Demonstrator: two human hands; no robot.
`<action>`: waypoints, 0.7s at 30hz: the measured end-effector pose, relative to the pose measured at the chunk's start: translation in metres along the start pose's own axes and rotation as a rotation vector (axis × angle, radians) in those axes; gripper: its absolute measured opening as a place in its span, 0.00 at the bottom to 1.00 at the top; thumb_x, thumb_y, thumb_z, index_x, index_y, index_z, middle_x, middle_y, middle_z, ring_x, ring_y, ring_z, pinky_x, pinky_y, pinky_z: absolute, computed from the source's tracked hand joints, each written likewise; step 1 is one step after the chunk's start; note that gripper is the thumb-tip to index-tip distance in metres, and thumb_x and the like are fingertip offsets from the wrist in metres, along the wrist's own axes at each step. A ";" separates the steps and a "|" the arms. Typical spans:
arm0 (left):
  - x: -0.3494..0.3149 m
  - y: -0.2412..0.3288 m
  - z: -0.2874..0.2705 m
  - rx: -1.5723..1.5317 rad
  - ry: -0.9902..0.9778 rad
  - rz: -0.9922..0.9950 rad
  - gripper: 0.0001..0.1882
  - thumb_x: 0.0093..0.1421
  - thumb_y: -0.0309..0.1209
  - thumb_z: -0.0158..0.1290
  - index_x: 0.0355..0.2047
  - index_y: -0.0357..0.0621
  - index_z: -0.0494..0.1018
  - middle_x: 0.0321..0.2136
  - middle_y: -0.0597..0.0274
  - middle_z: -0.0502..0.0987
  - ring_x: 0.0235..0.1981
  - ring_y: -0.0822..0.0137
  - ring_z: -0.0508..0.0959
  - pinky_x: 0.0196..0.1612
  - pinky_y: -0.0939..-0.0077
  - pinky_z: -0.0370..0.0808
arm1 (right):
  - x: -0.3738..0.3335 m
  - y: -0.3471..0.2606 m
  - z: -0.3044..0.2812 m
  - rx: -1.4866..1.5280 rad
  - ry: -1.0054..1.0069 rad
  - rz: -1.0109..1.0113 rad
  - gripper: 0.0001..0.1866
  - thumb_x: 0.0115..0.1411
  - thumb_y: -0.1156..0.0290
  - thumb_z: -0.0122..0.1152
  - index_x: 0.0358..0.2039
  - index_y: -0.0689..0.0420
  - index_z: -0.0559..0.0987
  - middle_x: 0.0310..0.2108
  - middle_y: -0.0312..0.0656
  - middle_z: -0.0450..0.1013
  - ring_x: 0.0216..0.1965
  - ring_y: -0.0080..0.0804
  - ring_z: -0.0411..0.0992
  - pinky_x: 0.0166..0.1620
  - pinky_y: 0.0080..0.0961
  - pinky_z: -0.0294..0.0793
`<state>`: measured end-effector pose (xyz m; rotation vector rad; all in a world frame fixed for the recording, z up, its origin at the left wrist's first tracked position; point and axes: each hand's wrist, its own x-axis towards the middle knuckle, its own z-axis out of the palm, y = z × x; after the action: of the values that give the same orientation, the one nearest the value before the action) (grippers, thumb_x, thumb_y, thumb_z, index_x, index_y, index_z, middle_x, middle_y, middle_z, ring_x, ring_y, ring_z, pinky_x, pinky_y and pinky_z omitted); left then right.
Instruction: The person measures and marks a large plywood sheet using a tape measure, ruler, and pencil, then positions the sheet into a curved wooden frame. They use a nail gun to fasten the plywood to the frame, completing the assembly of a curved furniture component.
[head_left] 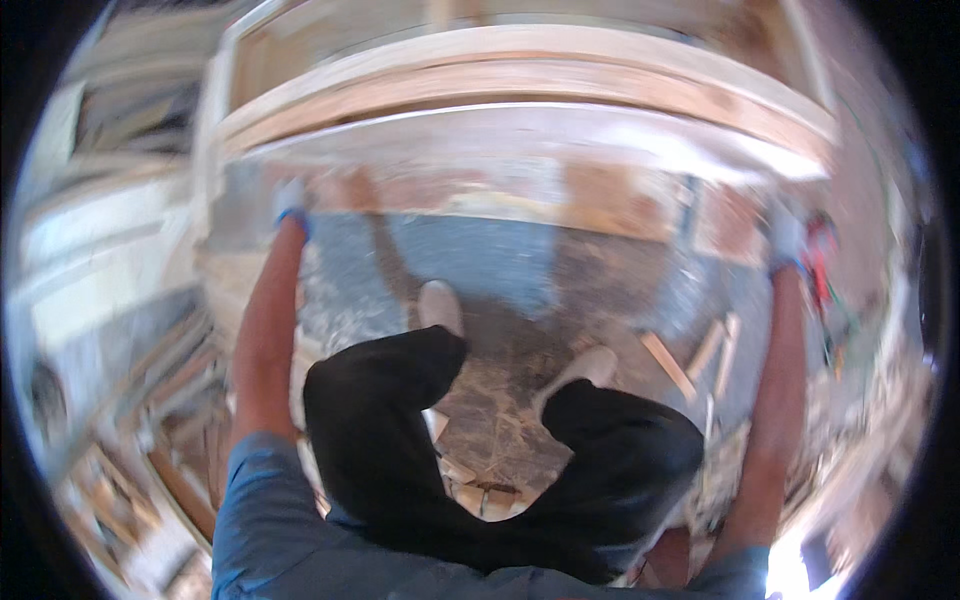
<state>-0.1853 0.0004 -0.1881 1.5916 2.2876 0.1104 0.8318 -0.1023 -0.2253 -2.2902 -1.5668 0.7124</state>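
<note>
1. A long pale panel, framed with wooden strips, lay crosswise ahead of the person, its long axis running left to right, raised above the floor.
2. The left hand met its lower edge near the left end; the right hand met it near the right end, both arms stretched about equally.
3. Both hands seemed gloved and blurred; whether the fingers were clenched on the edge or only pressed against it could not be told.
4. Wood offcuts lay on the floor beside the shoes.
</note>
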 end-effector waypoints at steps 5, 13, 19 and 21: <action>0.005 0.068 0.014 -0.745 0.336 -0.311 0.32 0.52 0.42 0.58 0.53 0.32 0.73 0.50 0.39 0.77 0.47 0.47 0.79 0.51 0.60 0.75 | 0.012 -0.023 -0.005 0.764 0.106 0.344 0.26 0.67 0.58 0.57 0.63 0.52 0.69 0.53 0.36 0.69 0.53 0.30 0.67 0.52 0.31 0.72; 0.015 0.067 -0.033 -0.717 0.549 -0.261 0.33 0.48 0.30 0.59 0.56 0.33 0.70 0.49 0.44 0.79 0.49 0.52 0.80 0.53 0.65 0.75 | 0.046 -0.012 0.013 0.970 0.213 0.278 0.10 0.68 0.70 0.54 0.49 0.55 0.74 0.41 0.34 0.72 0.41 0.23 0.69 0.43 0.25 0.71; 0.022 0.066 -0.048 -1.017 0.483 -0.161 0.22 0.55 0.23 0.54 0.52 0.46 0.68 0.45 0.59 0.74 0.44 0.61 0.76 0.40 0.61 0.77 | 0.044 -0.032 0.008 0.912 0.305 0.273 0.11 0.67 0.75 0.50 0.47 0.60 0.77 0.43 0.41 0.75 0.42 0.29 0.74 0.44 0.24 0.76; 0.031 0.054 -0.050 -1.002 0.486 -0.184 0.20 0.56 0.22 0.51 0.50 0.46 0.70 0.41 0.60 0.76 0.39 0.66 0.77 0.36 0.67 0.77 | 0.045 -0.035 0.005 0.975 0.289 0.307 0.12 0.67 0.76 0.49 0.47 0.61 0.77 0.44 0.42 0.75 0.43 0.30 0.74 0.46 0.24 0.77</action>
<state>-0.1633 0.0557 -0.1347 0.8568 2.0698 1.4579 0.8141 -0.0478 -0.2235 -1.7498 -0.5206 0.8982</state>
